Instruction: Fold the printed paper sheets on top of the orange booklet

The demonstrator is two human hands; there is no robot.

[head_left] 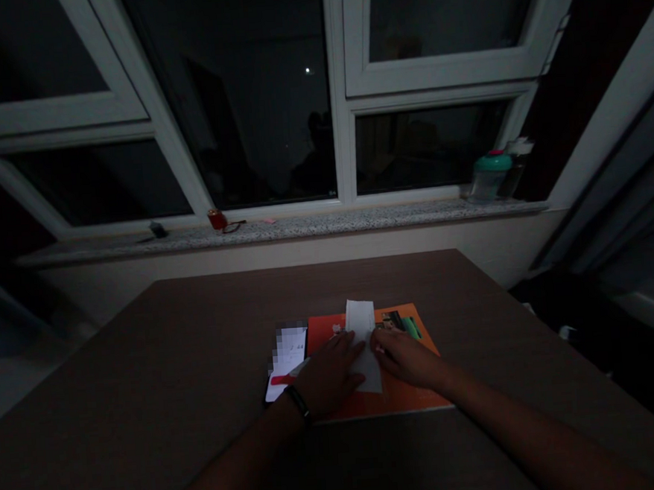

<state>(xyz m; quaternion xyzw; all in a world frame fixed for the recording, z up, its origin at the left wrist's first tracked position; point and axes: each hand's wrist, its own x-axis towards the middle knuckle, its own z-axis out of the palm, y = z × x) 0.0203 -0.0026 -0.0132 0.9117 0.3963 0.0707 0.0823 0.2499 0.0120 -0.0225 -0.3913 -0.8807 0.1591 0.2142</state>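
A white paper sheet [363,343] stands lengthwise over an orange booklet [410,396] on the brown table [146,377]. My left hand [329,375] lies across the sheet's left edge, and a dark band [298,404] circles that wrist. The fingertips of my right hand [407,357] press on the sheet's right edge. To the left of my left hand lies a phone [284,364] with a lit screen, its upper part blurred out. My left palm hides part of the phone and the booklet.
Behind the table runs a speckled stone windowsill [281,229]. On it stand a teal-lidded bottle [490,177], a small red object [217,220] and a small dark object [159,229]. Dark window panes rise above the sill, and a grey curtain [626,202] hangs at the right.
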